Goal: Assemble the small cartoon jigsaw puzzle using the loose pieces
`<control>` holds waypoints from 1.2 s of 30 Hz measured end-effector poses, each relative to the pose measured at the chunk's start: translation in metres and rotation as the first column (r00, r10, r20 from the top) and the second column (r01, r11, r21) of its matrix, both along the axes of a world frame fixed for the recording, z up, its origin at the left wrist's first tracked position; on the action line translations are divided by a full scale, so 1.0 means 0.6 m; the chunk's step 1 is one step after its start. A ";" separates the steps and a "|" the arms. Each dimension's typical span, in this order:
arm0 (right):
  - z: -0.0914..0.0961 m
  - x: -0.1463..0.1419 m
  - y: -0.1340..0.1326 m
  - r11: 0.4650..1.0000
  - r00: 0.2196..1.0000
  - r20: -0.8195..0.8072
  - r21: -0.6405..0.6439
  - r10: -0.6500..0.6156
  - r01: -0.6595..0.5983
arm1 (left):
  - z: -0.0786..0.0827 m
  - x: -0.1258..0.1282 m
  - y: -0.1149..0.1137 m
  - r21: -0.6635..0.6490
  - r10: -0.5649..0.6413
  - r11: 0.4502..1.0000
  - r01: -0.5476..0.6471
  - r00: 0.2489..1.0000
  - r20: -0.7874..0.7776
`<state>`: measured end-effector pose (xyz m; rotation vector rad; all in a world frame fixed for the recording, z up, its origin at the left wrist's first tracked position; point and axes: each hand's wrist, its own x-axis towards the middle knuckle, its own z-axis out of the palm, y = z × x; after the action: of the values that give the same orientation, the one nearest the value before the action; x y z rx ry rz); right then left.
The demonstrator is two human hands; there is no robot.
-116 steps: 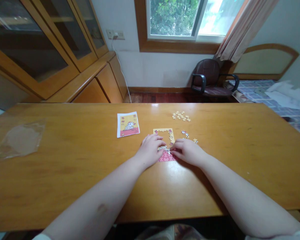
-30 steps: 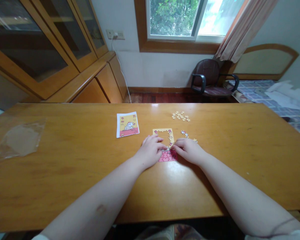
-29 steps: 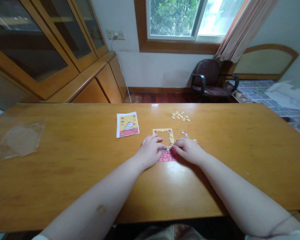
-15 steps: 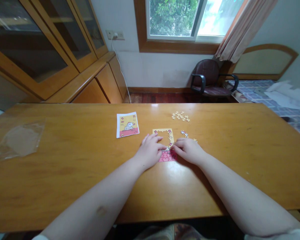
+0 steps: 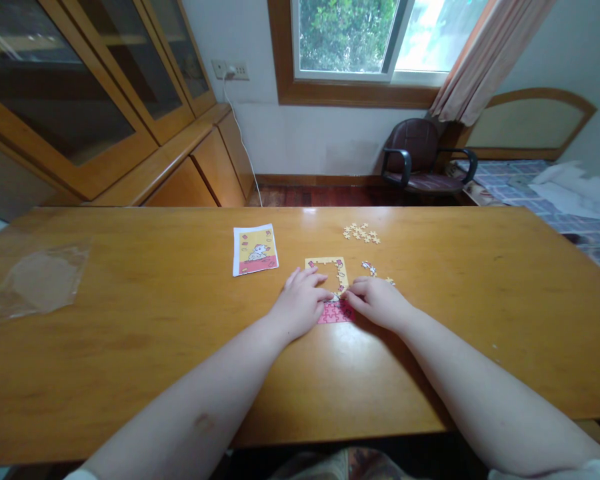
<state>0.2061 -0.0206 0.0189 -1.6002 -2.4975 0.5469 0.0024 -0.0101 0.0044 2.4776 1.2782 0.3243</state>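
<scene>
A partly assembled jigsaw puzzle point(image 5: 335, 311) lies on the table, with a yellow frame at the top, a pink lower part and a gap in the middle. My left hand point(image 5: 304, 297) rests over its left side, fingers spread and the thumb on the puzzle near the white part. My right hand point(image 5: 377, 299) is at the right edge, its fingers curled and the thumb and fingertips close together on the puzzle. Whatever is under those fingertips is hidden. Several loose white and coloured puzzle pieces point(image 5: 369, 267) lie just beyond my right hand.
A picture card point(image 5: 256, 249) showing a white animal lies left of the puzzle. Several yellowish puzzle pieces point(image 5: 361, 233) are spread farther back. On the far left of the wooden table point(image 5: 145, 333) is a clear plastic bag point(image 5: 43, 280). A chair point(image 5: 420, 157) stands beyond the table.
Almost nothing differs. The fingertips of both hands have shifted very slightly at the puzzle, and everything else lies as before.
</scene>
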 end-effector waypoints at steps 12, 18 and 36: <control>0.022 0.068 0.029 0.832 0.819 0.148 0.136 -0.554 0.538 | -0.001 -0.001 0.002 -0.003 0.003 1.000 -0.003 1.000 0.010; 0.024 0.104 0.039 0.809 0.764 0.298 0.052 -0.572 0.585 | 0.007 -0.001 -0.002 0.009 0.003 1.000 -0.003 0.999 -0.044; 0.005 0.079 0.026 0.912 0.882 0.262 -0.018 -0.391 0.410 | 0.002 0.000 -0.004 0.014 -0.003 1.000 0.003 0.999 0.045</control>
<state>0.2534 -0.0050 0.0218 -2.2673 -2.2149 0.4005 0.0025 -0.0126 0.0058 2.4689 1.2581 0.3868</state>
